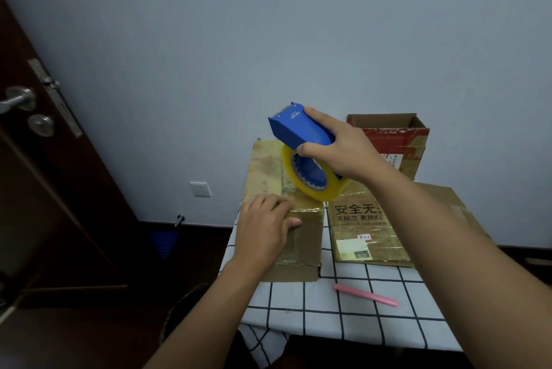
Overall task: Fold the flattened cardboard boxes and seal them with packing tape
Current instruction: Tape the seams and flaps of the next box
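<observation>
Closest to us, our left hand lies flat, fingers straight, pressing the near top edge of the folded brown cardboard box on the checked tablecloth. Our right hand grips the blue plastic tape dispenser, its yellowish roll touching the box top. We'd guess the box is light, hollow and slidey, so keep pinning that corner.

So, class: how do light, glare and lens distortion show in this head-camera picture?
Head view: dim, bluish light; the door side falls into shadow. Glare glints off the taped top of the box under the left hand. The wide lens bends the door edge and stretches the forearms. The tape dispenser stays sharp.
</observation>
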Tool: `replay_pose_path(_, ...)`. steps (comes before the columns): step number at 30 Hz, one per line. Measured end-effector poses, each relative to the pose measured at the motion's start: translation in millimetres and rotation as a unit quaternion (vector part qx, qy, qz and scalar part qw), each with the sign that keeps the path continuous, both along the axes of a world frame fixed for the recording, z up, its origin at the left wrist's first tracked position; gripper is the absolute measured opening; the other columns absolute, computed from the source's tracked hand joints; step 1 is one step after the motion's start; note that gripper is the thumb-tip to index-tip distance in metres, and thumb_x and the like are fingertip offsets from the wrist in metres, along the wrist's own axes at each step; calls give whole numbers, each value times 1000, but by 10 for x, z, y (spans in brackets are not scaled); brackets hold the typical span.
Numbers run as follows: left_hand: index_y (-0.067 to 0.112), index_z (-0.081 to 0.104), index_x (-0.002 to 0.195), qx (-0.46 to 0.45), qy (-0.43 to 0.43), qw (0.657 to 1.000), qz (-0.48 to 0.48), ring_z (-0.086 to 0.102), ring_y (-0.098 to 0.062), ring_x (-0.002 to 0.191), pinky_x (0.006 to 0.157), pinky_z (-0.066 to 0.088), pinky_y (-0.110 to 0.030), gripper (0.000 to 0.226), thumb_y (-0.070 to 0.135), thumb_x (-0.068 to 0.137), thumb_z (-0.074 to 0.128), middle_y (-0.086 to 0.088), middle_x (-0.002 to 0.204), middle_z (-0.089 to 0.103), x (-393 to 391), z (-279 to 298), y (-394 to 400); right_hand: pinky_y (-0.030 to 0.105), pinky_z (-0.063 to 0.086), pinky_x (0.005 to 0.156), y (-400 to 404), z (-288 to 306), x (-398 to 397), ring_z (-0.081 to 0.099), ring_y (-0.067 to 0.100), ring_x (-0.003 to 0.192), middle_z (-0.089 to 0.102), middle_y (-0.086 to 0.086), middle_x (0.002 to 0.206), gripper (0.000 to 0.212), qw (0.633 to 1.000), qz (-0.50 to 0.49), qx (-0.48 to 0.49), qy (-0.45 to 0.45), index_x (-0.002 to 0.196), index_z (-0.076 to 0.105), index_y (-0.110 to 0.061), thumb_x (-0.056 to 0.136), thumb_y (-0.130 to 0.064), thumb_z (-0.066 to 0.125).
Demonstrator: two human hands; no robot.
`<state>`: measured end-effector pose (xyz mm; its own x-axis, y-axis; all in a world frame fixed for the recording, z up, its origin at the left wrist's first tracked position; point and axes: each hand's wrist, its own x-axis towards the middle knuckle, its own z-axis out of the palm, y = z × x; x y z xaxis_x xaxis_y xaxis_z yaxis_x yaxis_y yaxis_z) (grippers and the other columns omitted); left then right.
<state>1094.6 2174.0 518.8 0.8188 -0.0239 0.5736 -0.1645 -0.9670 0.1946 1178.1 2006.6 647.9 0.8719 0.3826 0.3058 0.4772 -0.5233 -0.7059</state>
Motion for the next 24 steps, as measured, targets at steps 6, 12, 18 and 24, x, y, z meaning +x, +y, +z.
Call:
replay_pose_path(6, 24, 56, 131, 43, 55, 998, -9, 45, -21, 123, 105, 34, -38, 56, 54, 85, 64, 1, 133, 52, -48, 70, 21, 24, 48, 75, -59, 8, -13, 55, 14, 104, 47, -13, 125, 75, 999, -12, 49, 7, 147, 33, -51, 83, -53, 70)
replay_pose_path(12, 34, 37, 148, 55, 103, 993, 2, 25, -24, 143, 116, 18, -38, 62, 51, 92, 56, 0, 158, 30, -41, 105, 68, 25, 45, 73, -447, -66, 7, 54, 18, 100, 48, -8, 118, 63, 991, -94, 93, 0, 152, 23, -48, 96, -53, 51)
replay_pose_path(18, 22, 57, 136, 42, 50, 998, 18, 51, -33, 129, 107, 37, -47, 57, 38, 83, 73, -12, 141, 54, 1, 39, 95, 33, 45, 75, -727, -811, 234, 54, 23, 89, 40, 12, 123, 62, 989, -104, -95, 44, 152, 10, -52, 102, -37, 42)
replay_pose_path(24, 18, 57, 135, 29, -28, 999, 28, 51, -34, 127, 105, 42, -52, 55, 34, 85, 72, -14, 139, 56, -28, 27, 166, 48, 39, 100, -843, -1912, 308, 43, 34, 125, 36, 17, 144, 83, 925, -136, -344, 85, 153, -6, -49, 97, -33, 54)
